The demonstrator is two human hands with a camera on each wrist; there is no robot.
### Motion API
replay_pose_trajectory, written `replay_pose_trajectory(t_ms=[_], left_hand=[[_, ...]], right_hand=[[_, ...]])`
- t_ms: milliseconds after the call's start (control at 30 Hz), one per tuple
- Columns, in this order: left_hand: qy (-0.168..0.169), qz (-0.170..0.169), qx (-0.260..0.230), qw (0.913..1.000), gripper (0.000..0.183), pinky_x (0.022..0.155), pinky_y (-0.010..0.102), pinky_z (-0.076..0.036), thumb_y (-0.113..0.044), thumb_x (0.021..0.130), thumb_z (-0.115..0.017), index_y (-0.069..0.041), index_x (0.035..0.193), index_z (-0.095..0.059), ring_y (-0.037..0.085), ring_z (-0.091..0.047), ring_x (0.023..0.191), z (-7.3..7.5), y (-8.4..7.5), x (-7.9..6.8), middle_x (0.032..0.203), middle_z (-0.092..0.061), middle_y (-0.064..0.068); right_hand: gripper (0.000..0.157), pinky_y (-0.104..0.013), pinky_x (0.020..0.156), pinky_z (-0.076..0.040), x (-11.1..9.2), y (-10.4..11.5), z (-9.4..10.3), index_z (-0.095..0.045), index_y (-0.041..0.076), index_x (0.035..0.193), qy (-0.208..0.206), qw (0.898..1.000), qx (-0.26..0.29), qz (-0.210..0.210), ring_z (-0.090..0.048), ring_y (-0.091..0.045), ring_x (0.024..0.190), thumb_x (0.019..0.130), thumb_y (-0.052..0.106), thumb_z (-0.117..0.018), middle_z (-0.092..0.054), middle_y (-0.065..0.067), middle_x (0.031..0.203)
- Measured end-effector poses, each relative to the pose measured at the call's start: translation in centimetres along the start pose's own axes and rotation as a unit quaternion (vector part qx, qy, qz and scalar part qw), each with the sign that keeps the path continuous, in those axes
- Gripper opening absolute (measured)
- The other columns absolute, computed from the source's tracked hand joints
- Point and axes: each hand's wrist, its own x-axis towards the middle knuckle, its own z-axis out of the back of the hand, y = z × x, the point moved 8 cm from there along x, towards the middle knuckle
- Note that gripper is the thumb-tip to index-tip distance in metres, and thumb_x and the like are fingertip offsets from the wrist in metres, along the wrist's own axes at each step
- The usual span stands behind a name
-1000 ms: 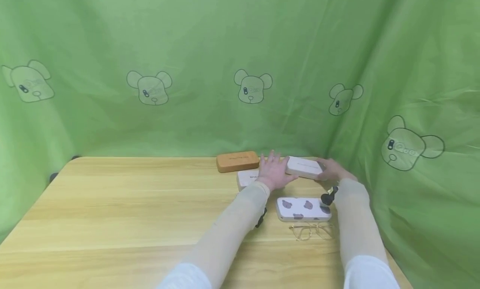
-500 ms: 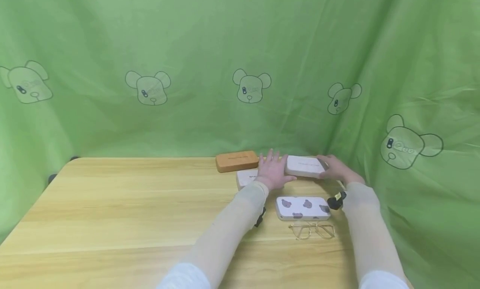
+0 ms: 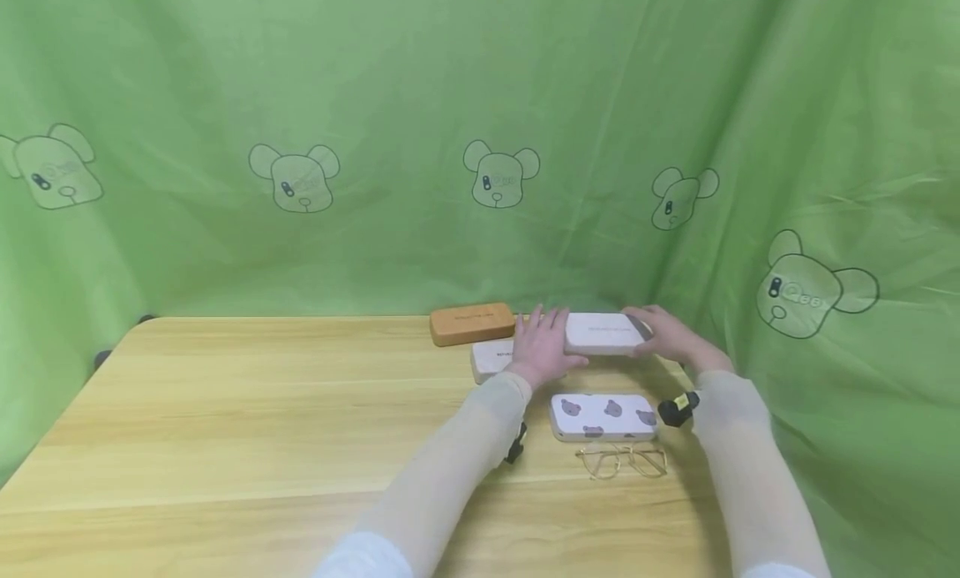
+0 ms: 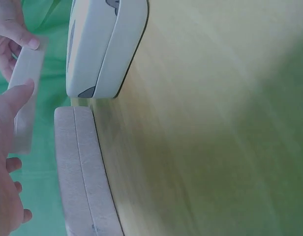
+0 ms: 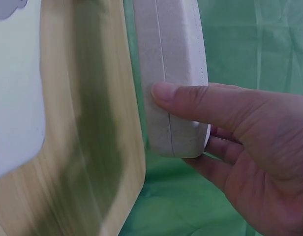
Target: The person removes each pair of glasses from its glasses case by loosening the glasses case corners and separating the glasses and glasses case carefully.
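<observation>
At the table's far right, my right hand (image 3: 667,336) grips the right end of a pale grey glasses case (image 3: 600,334). In the right wrist view, the thumb presses the case's seam side (image 5: 173,64) and the fingers reach behind it. My left hand (image 3: 542,349) lies at the case's left end with fingers mostly straight. Its thumb (image 4: 21,96) overlaps the case in the left wrist view; whether it presses on it I cannot tell. Under and beside the left hand sits a second pale case (image 3: 491,359), partly hidden. Nearer me is a white bear-print case (image 3: 600,417).
Gold-rimmed eyeglasses (image 3: 622,461) lie in front of the bear-print case. An orange-brown glasses case (image 3: 472,324) stands at the back edge, left of my left hand. Green curtains (image 3: 375,253) hang behind and beside the wooden table (image 3: 225,444).
The grey case has shifted slightly left, closer to my left hand. My right wrist has swung outward to the right while the hand keeps hold. The left hand has barely moved.
</observation>
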Motion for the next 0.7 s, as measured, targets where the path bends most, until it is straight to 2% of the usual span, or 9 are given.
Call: replay_pose_trajectory(t_ms=[200, 400, 700], left_hand=[[-0.022, -0.003, -0.010, 0.9997, 0.092, 0.123, 0.053, -0.017, -0.068, 0.081, -0.061, -0.021, 0.153, -0.027, 0.026, -0.025, 0.150, 0.5, 0.2, -0.5, 0.158, -0.035, -0.003], [-0.039, -0.008, -0.026, 0.9989, 0.090, 0.123, 0.053, -0.017, -0.066, 0.079, -0.065, -0.020, 0.149, -0.034, 0.026, -0.026, 0.149, 1.2, 0.4, -1.3, 0.156, -0.039, -0.002], [-0.041, -0.015, -0.030, 0.9986, 0.089, 0.123, 0.054, -0.011, -0.066, 0.077, -0.068, -0.024, 0.148, -0.036, 0.025, -0.018, 0.152, 3.1, 1.4, -2.6, 0.158, -0.036, -0.005]], right_hand=[[0.084, -0.075, 0.100, -0.034, -0.5, 1.4, 0.6, -0.036, -0.004, 0.145, -0.002, 1.000, -0.009, 0.011, -0.041, -0.056, 0.123, 0.076, 0.016, -0.079, -0.034, -0.039, 0.142], [0.085, -0.072, 0.098, -0.038, -1.1, 2.3, 0.8, -0.036, -0.002, 0.146, -0.003, 1.000, -0.022, 0.014, -0.045, -0.054, 0.120, 0.076, 0.019, -0.079, -0.036, -0.038, 0.140], [0.086, -0.071, 0.102, -0.036, -2.1, 4.5, 1.2, -0.033, -0.003, 0.147, -0.008, 0.999, -0.024, 0.021, -0.043, -0.054, 0.123, 0.077, 0.017, -0.079, -0.034, -0.037, 0.141]])
